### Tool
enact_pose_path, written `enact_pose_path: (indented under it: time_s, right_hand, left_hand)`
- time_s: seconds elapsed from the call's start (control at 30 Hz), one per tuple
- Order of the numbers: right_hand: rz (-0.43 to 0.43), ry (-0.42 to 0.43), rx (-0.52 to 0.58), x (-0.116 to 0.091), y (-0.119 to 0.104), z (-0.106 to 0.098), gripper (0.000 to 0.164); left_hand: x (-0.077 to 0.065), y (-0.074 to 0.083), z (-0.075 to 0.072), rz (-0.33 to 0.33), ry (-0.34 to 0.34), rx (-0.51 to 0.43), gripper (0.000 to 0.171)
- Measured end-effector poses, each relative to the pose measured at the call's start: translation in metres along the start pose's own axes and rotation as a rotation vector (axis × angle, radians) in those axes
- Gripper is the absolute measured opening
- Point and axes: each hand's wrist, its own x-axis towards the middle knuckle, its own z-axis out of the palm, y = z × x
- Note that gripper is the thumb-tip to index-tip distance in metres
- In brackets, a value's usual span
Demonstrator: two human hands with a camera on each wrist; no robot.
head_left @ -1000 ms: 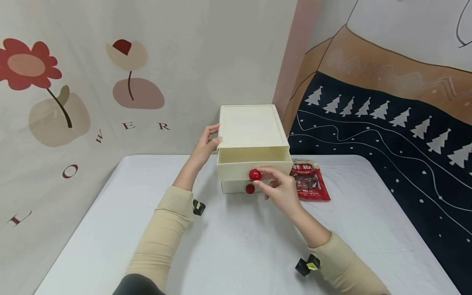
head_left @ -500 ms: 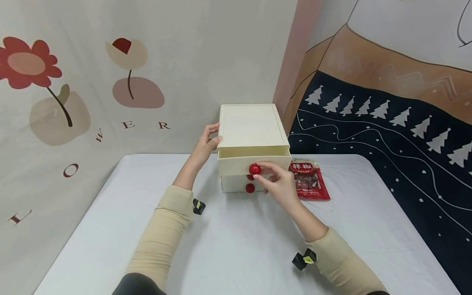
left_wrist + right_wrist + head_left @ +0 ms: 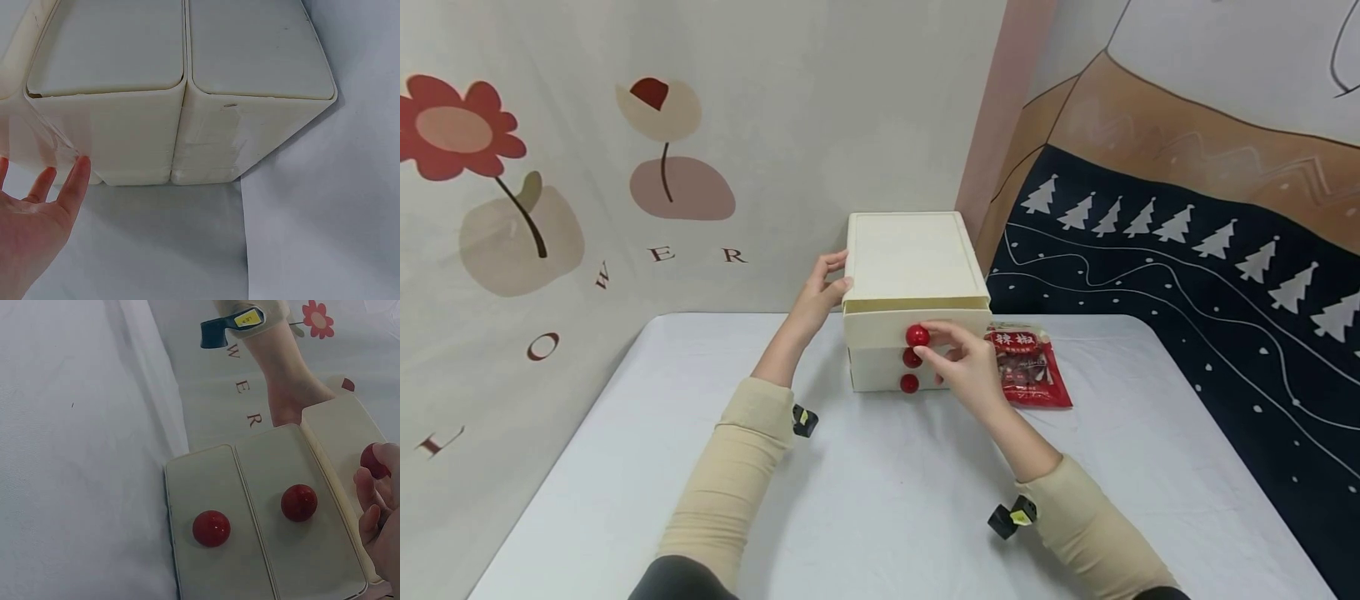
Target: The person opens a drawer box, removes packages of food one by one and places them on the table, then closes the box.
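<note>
A pale wall [image 3: 820, 83] rises on the far side, printed at the left with flowers and scattered letters. To the right, past a pink stripe, a dark blue panel [image 3: 1225, 358] carries a row of white trees. A table [image 3: 887, 492] covered in white cloth reaches toward the wall. At its far middle stands a cream three-drawer cabinet [image 3: 910, 254], upright, its front facing the near side. Two beige sleeves [image 3: 726, 467] come in from the near edge, left and right. The cabinet's top drawer [image 3: 876, 329] juts slightly forward, leaving a narrow gap behind its front; the two lower drawers sit flush.

The left hand [image 3: 818, 298] rests against the cabinet's left side, its fingers extended and slightly spread, touching the wall of the box without gripping it. The right hand [image 3: 972, 368] is at the drawer front, thumb and index finger curled in a close pinch on the round red top knob. A red packet [image 3: 1033, 371] lies on the cloth just right of the cabinet, partly behind that hand. Each wrist wears a small black device [image 3: 805, 421]. Smallest are the glossy knobs: the top knob [image 3: 917, 335], the middle knob [image 3: 911, 357] and the bottom knob [image 3: 910, 383], stacked in a column.
</note>
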Motion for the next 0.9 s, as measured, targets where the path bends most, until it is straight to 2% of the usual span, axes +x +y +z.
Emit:
enact_pose_path:
  time_s: [0.7, 0.9]
  right_hand:
    - [-0.018, -0.007, 0.047, 0.011, 0.01, 0.001, 0.032]
    - [-0.006, -0.005, 0.027, 0.014, 0.012, 0.002, 0.032]
  left_hand:
    - [-0.001, 0.001, 0.0, 0.015, 0.006, -0.011, 0.055]
    - [-0.001, 0.0, 0.0, 0.02, 0.001, -0.021, 0.054]
